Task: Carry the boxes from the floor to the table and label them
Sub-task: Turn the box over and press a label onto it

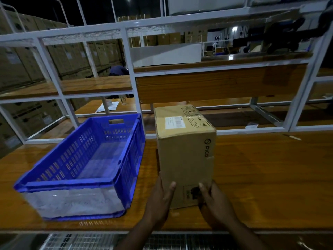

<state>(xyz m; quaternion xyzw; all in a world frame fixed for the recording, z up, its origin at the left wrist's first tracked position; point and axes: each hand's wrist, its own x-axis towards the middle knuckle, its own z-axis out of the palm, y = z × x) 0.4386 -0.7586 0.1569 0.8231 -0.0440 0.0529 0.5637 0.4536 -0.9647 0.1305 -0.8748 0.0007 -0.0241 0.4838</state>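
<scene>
Both-hand grip: left hand (159,201), right hand (214,201) clasp box (185,150) near end; long axis points away, on table (261,177).

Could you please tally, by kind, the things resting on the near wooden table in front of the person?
Cardboard box: 1, gripped at its near end by the left hand and the right hand
Blue plastic crate: 1
Small pale stick-like item at the far right, too small to identify: 1
Total: 3

Brown cardboard box (185,147), upright on wooden table (261,168) — white label on top
</scene>
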